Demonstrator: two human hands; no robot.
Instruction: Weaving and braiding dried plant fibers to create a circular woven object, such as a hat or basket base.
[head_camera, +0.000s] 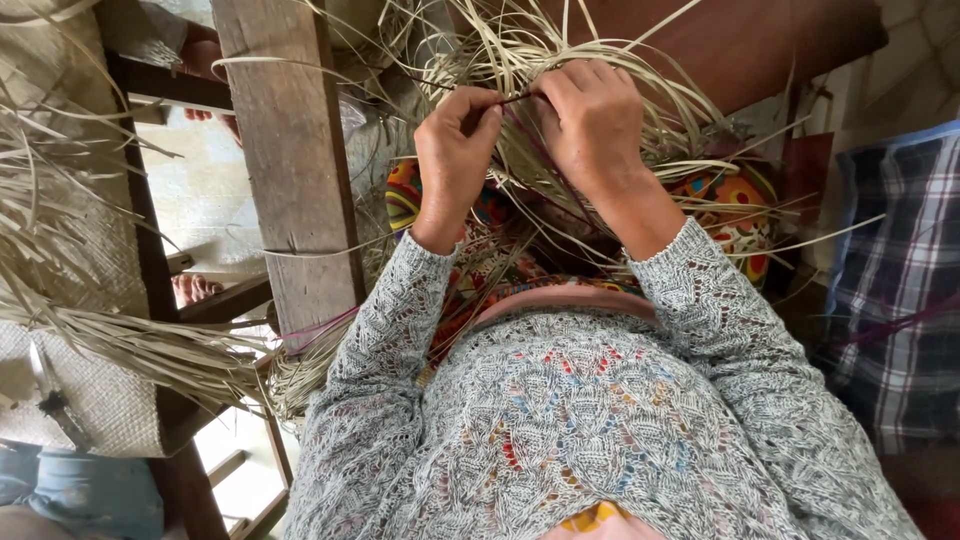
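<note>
Far left: bundle of dried pale reed strips (120, 340) lying across woven mat (90, 400), more loose strips fanning above. Blue cloth (90, 495) at bottom-left corner. Beyond: bare toes of another person (193, 288) visible through gap in dark wooden frame (145, 220). Upright weathered wooden post (295, 170) left of centre, one strip looped round it low down, purple strand near its base.

Centre: left hand (455, 160) clenched, thumb and forefinger pinching thin dark purple strip (515, 98). Right hand (590, 125) just beside, fingers curled, pinching same strip from other end; fingertips of both nearly touching. Strip held above tangle of pale reed strands (520, 50), which spreads over lap. Bright patterned cloth (740, 215) under strands, red, orange, green. Grey open-knit sweater sleeves (700, 300) running down to chest at bottom.

Right: plaid fabric (895, 280), blue, white, dark red, at frame edge. Reddish-brown wooden board (760, 40) above, top right.
</note>
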